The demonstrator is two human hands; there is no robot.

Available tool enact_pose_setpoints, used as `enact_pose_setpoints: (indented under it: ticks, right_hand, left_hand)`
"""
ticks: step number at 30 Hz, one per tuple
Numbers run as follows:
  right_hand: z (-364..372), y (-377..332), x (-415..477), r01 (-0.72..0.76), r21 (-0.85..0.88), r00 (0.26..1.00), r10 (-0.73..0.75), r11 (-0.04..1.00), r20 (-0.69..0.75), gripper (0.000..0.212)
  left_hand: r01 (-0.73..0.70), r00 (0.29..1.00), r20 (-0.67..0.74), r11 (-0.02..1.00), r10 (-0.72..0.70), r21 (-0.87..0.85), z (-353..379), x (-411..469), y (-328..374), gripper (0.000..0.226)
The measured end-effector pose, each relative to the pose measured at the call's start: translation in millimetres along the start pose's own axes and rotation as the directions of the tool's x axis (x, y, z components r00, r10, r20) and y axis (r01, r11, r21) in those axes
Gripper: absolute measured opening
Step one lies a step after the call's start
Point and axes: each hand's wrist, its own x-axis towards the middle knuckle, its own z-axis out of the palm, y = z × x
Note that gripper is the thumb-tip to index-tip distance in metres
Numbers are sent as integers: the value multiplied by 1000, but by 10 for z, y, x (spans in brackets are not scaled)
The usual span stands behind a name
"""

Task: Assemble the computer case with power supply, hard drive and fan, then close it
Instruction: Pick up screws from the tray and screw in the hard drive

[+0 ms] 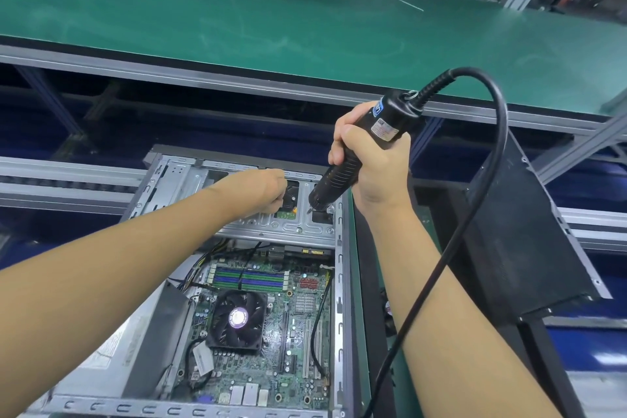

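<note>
The open computer case lies flat in front of me, its motherboard and black CPU fan showing. The grey power supply sits in the near left corner. My right hand grips a black electric screwdriver, whose bit points down at the metal drive bracket at the case's far end. My left hand reaches over that bracket with its fingers curled down at the hard drive; what they pinch is hidden.
The black side panel leans tilted to the right of the case. The screwdriver's black cable loops over my right forearm. A green conveyor belt runs across behind, with grey aluminium rails below it.
</note>
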Motion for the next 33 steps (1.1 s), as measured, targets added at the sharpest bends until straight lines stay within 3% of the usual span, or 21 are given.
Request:
enact_pose_setpoints:
  ticks: [3, 6, 8, 10, 12, 16, 26, 33]
  right_hand:
    - [1, -11, -16, -2, 1, 1000, 2, 1000, -3, 25]
    - [-5, -21, -27, -5, 8, 1000, 5, 1000, -3, 24]
    - [-13, -26, -39, -6, 4, 1000, 6, 1000, -2, 24]
    - [-25, -33, -52, -12, 1, 1000, 12, 1000, -5, 23]
    - [-37, -37, -65, -16, 4, 1000, 16, 1000, -11, 22]
    - [-45, -33, -84, -19, -12, 1000, 19, 1000, -17, 20]
    - [-43, -45, -96, -26, -18, 1000, 26, 1000, -12, 20]
    - [-73, -53, -105, -22, -28, 999, 21, 999, -25, 19]
  left_hand:
    - [-120, 991, 86, 962, 101, 247, 0, -64, 0, 20]
    - [-273, 962, 153, 747, 227, 606, 86, -135, 63, 40]
    - [-234, 971, 90, 805, 222, 545, 106, -93, 100, 35]
    - [-120, 990, -58, 984, 129, 133, 101, -28, 69, 23]
    - [-139, 985, -129, 964, 111, -228, 99, -30, -55, 18]
    - [-184, 975, -185, 921, 126, -345, 113, -105, -214, 12]
    - [-141, 986, -118, 957, 114, -254, 5, -25, -138, 17]
    - [-101, 993, -63, 994, 104, 45, 42, 25, -35, 20]
